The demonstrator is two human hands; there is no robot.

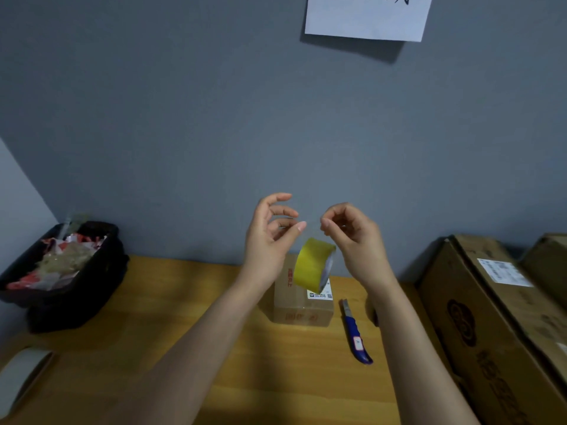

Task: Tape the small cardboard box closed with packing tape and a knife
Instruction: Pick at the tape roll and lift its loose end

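Observation:
A yellowish roll of packing tape (313, 265) hangs in the air above the small cardboard box (302, 306), which sits on the wooden table (184, 332) with its flaps down. My left hand (270, 237) and my right hand (356, 237) are raised side by side over the roll. Their thumb and finger tips pinch a short clear strip of tape from which the roll dangles; the strip itself is barely visible. A blue utility knife (356, 335) lies on the table just right of the box, its blade end toward the wall.
A black bin (92, 289) full of crumpled tape and wrappers stands at the back left. Large cardboard boxes (497, 326) line the right side. Another pale tape roll (21, 375) lies at the near left edge. A paper sheet (368, 16) hangs on the grey wall.

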